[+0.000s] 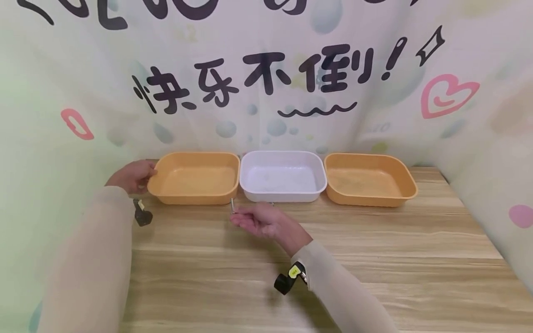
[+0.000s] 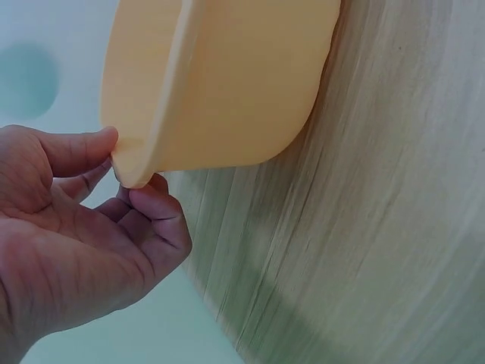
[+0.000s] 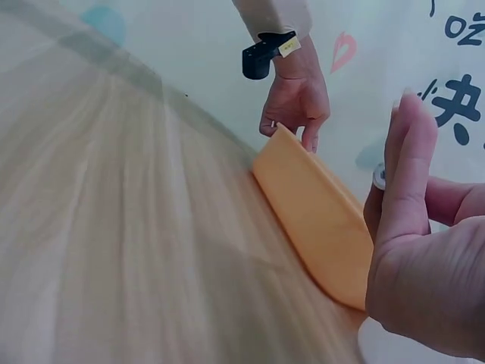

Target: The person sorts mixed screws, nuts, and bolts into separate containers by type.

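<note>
At the left end of the row, my left hand (image 1: 134, 176) pinches the rim of an orange plastic tub (image 1: 197, 200). In the left wrist view the thumb lies on the inner side of that tub's rim (image 2: 163, 114), with curled fingers below the outside. My right hand (image 1: 264, 221) is in front of the gap between this tub and the white tub (image 1: 283, 197). It pinches a slim silver metal rod, bolt-like (image 1: 232, 206), held upright near the left tub's front corner. In the right wrist view only the rod's round end (image 3: 379, 176) shows past the fingers.
A second orange tub (image 1: 370, 202) stands at the right end of the row, beside the white one. The tubs sit on a wood-grain table (image 1: 416, 259) against a printed cloth backdrop (image 1: 266, 132). A small metallic bit (image 1: 272, 203) shows behind my right hand.
</note>
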Available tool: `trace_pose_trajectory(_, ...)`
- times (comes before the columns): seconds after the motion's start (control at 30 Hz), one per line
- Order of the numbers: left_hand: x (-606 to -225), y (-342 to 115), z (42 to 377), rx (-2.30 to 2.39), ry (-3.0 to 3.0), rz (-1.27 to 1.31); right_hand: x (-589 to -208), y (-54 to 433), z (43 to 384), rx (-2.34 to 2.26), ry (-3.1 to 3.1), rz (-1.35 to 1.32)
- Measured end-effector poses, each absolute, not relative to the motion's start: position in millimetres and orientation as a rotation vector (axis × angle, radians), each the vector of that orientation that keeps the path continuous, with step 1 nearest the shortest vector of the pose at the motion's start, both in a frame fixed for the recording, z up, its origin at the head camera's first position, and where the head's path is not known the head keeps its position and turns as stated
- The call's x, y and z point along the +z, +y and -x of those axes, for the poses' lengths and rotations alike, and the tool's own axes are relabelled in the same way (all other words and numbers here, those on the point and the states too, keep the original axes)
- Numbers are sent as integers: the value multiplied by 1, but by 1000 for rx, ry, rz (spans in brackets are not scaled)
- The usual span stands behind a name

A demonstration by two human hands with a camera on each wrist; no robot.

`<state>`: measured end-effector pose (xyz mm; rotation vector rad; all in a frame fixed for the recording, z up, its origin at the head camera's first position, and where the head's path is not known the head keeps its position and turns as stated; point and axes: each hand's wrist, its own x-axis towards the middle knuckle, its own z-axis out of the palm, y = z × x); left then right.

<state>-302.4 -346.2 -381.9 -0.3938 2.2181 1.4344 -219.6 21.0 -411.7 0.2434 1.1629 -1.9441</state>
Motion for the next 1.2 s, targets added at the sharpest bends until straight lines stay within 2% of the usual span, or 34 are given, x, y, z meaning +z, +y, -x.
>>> trace_pose_trajectory(0.47, -387, -344, 297, 1416, 2249, 418, -377, -3, 259, -2052, 1271, -275)
trace_pose_trajectory(1.2, -385, -341, 297, 1386, 2279, 455, -376, -24, 282, -2074, 1391, -245)
